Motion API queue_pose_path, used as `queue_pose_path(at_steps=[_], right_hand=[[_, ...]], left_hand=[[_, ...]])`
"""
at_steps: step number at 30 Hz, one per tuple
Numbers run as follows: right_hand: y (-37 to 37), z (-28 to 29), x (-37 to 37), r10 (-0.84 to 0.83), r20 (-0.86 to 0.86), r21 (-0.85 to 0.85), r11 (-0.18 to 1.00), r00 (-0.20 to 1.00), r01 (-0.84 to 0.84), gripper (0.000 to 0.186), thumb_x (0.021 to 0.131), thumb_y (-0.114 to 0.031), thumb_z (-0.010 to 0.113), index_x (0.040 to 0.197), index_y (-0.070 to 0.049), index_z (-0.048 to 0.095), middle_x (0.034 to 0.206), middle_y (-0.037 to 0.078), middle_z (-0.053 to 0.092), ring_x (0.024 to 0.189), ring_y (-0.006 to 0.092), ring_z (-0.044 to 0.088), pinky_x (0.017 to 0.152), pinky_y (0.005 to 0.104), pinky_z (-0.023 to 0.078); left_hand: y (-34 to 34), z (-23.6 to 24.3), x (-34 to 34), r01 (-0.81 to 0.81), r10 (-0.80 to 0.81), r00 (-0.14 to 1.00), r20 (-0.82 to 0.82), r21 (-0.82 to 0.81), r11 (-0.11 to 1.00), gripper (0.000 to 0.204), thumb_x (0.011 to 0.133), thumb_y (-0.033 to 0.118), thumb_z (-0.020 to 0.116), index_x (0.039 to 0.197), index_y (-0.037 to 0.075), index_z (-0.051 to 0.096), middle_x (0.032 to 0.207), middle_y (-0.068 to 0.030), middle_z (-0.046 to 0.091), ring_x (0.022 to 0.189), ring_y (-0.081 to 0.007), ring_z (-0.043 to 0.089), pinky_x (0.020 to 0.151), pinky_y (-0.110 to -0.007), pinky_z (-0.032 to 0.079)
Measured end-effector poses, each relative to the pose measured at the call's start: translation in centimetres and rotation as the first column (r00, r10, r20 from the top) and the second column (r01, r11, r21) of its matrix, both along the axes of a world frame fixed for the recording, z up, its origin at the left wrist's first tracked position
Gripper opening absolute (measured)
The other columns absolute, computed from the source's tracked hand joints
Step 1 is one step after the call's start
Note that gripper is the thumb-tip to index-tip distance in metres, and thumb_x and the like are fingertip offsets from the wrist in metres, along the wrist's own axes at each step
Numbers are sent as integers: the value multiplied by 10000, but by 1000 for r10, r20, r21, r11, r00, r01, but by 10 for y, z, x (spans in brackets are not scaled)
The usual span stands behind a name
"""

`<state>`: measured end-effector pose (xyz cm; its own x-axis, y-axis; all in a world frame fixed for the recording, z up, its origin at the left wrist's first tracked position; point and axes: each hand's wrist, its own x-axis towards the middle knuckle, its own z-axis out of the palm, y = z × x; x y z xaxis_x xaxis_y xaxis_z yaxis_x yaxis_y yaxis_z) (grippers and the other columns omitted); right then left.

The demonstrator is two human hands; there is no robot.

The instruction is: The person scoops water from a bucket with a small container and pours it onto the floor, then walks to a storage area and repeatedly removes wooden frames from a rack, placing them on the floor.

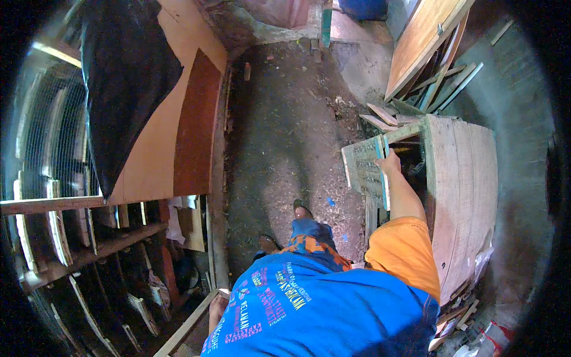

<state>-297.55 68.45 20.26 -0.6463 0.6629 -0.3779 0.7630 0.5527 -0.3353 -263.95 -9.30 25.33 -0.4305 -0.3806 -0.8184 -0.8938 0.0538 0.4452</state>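
My right hand (389, 162) reaches forward and grips the teal-edged side of a small mesh door (364, 160). The door stands swung out from a box-like wooden cage (461, 178), whose inside is mostly dark. My left hand (218, 308) is low beside my body, mostly hidden by my blue shirt. Its fingers look curled at the corner of a wooden frame (185, 324) with a dark inside, partly cut off at the lower edge.
Slatted wooden pens (65, 238) line the left, below a plywood wall (190, 119) and a hanging black sheet (125, 77). Dirt floor (267, 131) stretches ahead. Loose boards (452, 83) and a leaning wooden panel (422, 44) stand beyond the cage. Scraps (464, 321) lie at lower right.
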Motion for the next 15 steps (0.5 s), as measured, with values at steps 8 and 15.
queue_pose_path(at_steps=[8, 15], right_hand=[[27, -20, -17, -150, -46, 80, 985, 988, 153, 660, 739, -221, 736, 1281, -149, 367, 1112, 197, 571, 1025, 379, 574, 857, 460, 464], [21, -17, -3, -152, -105, 425, 887, 983, 183, 786, 779, -146, 706, 1422, -248, 265, 1298, 133, 361, 1133, 340, 422, 889, 455, 450]], left_hand=[[28, 46, -61, -138, 146, 983, -114, 69, 988, 423, 909, 262, 608, 1282, 89, 503, 1094, -52, 593, 885, -177, 579, 676, -309, 485], [49, 49, -71, -37, 37, 999, 3, -5, 999, 506, 925, 295, 583, 1340, 49, 432, 1238, -87, 531, 1101, -212, 534, 845, -321, 476]])
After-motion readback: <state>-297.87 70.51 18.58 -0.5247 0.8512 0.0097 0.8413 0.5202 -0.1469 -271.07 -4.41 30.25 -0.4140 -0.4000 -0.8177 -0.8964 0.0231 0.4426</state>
